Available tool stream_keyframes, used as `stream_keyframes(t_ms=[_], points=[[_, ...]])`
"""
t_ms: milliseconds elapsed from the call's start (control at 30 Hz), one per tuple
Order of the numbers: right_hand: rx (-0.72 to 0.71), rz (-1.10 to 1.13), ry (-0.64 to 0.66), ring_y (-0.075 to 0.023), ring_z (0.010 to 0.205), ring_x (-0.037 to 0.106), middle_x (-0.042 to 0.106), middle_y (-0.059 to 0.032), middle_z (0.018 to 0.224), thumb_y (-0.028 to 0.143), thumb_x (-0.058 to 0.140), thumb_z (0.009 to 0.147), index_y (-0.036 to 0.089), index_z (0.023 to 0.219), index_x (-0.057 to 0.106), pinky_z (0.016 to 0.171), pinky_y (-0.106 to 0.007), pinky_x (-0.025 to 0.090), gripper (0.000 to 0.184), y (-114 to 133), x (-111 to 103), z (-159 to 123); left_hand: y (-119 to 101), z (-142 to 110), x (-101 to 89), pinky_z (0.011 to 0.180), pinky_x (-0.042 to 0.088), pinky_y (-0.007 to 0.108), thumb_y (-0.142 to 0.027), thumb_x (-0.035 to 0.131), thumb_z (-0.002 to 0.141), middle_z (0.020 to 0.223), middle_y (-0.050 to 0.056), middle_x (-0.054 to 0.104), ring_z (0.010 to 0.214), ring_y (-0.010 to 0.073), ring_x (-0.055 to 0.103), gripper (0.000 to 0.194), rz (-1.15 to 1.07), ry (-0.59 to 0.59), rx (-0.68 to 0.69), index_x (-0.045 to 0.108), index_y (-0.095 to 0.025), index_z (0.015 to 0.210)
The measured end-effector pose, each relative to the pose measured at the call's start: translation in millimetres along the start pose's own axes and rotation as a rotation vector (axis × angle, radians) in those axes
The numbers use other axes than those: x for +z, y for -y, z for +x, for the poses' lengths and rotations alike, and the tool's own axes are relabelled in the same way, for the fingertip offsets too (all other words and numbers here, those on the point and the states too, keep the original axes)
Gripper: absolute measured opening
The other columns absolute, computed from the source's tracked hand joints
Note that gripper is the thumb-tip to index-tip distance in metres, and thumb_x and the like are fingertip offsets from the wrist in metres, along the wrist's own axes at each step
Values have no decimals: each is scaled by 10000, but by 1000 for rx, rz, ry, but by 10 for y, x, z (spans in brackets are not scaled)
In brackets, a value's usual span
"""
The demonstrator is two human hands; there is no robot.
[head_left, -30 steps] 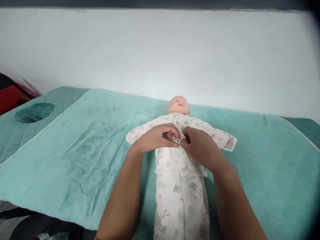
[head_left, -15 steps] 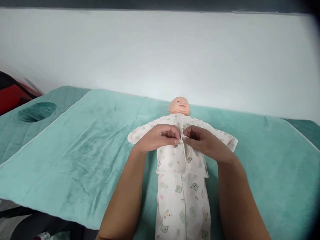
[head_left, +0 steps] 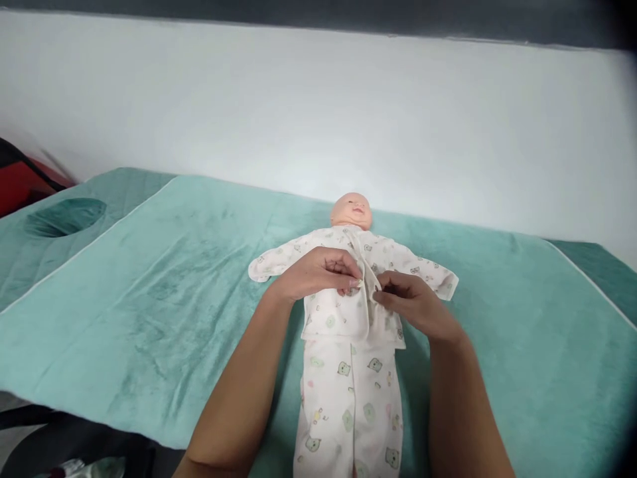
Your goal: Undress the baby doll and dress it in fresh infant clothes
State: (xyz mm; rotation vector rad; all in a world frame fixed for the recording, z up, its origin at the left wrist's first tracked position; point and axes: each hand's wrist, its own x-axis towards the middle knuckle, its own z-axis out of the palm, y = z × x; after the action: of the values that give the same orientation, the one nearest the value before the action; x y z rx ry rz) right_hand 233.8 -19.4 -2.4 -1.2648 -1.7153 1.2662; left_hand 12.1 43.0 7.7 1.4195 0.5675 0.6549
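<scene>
A baby doll (head_left: 352, 211) lies on its back, its head toward the wall and its arms spread wide. It wears a white baby shirt (head_left: 331, 322) with small green animal prints and matching trousers (head_left: 371, 378). At the chest, my left hand (head_left: 326, 273) pinches one front edge of the shirt between thumb and fingers. My right hand (head_left: 411, 299) is closed on the other front edge, a little lower and to the right. The shirt front gapes between the two hands. Whether a snap sits under the fingertips is too small to tell.
A teal fleece cover (head_left: 149, 279) with some wrinkles is spread over the bed. At its far left, the quilted bed cover has an oval hole (head_left: 67, 218). Red and black gear (head_left: 24, 176) stands beyond it. Dark items and a plastic packet (head_left: 102, 467) sit below the bed's edge.
My right hand has drawn its shirt edge right and slightly down, widening the gap at the chest. My left hand stays nearly in place. The view has shifted slightly.
</scene>
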Motion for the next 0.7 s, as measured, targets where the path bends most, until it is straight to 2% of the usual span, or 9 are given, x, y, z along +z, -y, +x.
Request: stream_keyframes(t_ms=[100, 167, 300, 700], points=[[-63, 179, -102, -106, 571, 342, 407, 32, 639, 494, 630, 834, 191, 733, 545, 529, -254, 286, 330, -121, 37, 59, -4, -3, 6, 612, 521, 247, -271, 764, 773, 717, 40, 663, 641, 107, 610, 186, 6, -12, 9, 687, -115, 837], [-95, 204, -161, -105, 570, 321, 377, 37, 636, 512, 635, 834, 197, 711, 520, 533, -253, 281, 357, -143, 110, 97, -2, -8, 12, 601, 530, 257, -272, 761, 780, 706, 37, 661, 628, 114, 621, 182, -15, 4, 26, 684, -116, 834], [-159, 146, -125, -120, 621, 347, 416, 20, 675, 486, 608, 867, 198, 701, 527, 577, -261, 304, 342, -124, 194, 114, 18, -6, 34, 548, 545, 275, -275, 760, 785, 692, 28, 652, 582, 129, 635, 182, -92, 33, 73, 670, -121, 821], [-245, 92, -110, -129, 653, 375, 429, 17, 692, 389, 573, 908, 199, 719, 517, 615, -274, 329, 273, -95, 177, 97, 30, 9, 55, 574, 579, 281, -280, 760, 792, 720, 33, 664, 610, 131, 654, 200, -99, 59, 50, 654, -113, 826]])
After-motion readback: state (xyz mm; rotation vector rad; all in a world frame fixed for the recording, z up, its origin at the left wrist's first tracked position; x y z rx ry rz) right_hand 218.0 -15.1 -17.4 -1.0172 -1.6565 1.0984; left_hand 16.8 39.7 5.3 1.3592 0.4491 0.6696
